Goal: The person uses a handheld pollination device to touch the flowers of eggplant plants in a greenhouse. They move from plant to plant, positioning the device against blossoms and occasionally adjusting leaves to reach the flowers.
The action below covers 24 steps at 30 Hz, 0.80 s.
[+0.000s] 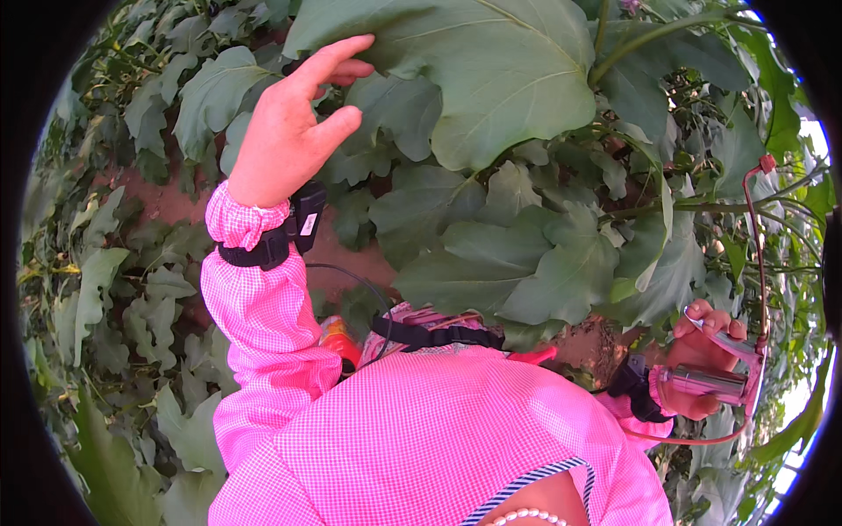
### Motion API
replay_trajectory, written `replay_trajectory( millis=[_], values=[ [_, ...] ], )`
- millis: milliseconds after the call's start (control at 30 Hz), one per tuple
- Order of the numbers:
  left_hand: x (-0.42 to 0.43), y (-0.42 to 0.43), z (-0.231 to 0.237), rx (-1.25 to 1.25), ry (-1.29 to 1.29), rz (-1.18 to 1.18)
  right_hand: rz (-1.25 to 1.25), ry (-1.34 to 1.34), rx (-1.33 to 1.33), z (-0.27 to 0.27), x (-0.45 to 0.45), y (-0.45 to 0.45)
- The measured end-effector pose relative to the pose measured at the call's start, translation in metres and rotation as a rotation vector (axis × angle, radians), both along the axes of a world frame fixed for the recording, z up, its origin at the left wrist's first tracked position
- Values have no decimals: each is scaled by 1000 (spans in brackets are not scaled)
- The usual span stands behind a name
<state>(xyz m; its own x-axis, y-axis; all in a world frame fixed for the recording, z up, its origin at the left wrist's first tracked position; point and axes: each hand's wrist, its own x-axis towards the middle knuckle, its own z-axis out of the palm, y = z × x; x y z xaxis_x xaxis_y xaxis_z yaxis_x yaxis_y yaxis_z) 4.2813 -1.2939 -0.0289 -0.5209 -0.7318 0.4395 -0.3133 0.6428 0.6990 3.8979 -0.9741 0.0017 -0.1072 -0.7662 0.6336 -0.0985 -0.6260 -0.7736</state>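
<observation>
My left hand [289, 125] is raised at the upper left, fingers apart and holding nothing. Its fingertips are at the edge of a large lobed green leaf [506, 79]; whether they touch it I cannot tell. Far to the right, my right hand [700, 358] grips a hand-held metal sprayer [714, 384], its fingers around the trigger lever and cylinder. From the sprayer a thin brown tube [756, 250] runs up to a small red nozzle [767, 163]. A thin red-brown hose [704, 442] curves from its lower end towards my sleeve.
Dense leafy plants, apparently eggplants, surround me, with a thick stem [664, 33] at the upper right. Brown soil [164, 194] shows between rows. A black device [308, 214] is strapped to my left wrist, its cable [368, 286] hanging loose. A red-and-yellow bottle-like object [339, 338] sits at my waist.
</observation>
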Motion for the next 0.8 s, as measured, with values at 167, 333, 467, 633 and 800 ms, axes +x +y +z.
replay_trajectory(
  millis=[167,333,467,633,800],
  values=[
    [27,4,-23,51,-98,115,220,-103,70,-5,-2,-96],
    [50,11,-54,212,-123,377,388,-179,140,-28,-5,-206],
    [60,21,-58,272,-126,528,467,-249,208,-32,22,-274],
    [51,24,-46,264,-187,578,454,-351,315,-18,59,-339],
    [48,10,-32,291,-313,593,549,-474,193,-18,68,-395]
  ],
)
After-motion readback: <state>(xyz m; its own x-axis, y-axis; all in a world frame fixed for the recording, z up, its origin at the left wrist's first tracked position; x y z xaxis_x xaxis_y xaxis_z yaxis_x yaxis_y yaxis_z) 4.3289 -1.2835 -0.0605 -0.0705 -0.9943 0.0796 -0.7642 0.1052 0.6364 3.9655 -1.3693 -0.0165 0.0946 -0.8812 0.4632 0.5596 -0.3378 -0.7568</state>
